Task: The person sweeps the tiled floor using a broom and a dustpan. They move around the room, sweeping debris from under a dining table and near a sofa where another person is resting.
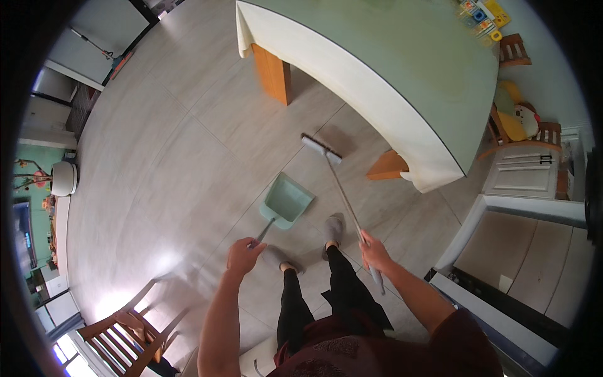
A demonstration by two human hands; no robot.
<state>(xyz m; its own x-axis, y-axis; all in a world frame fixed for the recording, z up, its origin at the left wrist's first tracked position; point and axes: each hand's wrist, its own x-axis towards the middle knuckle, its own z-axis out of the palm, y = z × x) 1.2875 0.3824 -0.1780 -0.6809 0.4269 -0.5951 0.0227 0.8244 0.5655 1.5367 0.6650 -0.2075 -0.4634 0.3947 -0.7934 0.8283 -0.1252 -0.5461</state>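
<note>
My left hand (243,256) grips the handle of a pale green dustpan (288,200), whose open side faces up and to the right, towards the table. In my right hand (374,251) is the shaft of a broom (345,198). The broom's wide, light head (321,148) is at floor level beyond the dustpan, close to the table's near side. A gap of bare tile separates the head from the pan. My slippered feet (334,229) stand just behind both tools.
A table with a green top (400,61), a hanging white cloth and wooden legs (273,75) stands ahead to the right. A wooden chair (127,332) is at lower left. White cabinets (520,172) line the right. A floor squeegee (120,66) leans at upper left near a planter (64,178).
</note>
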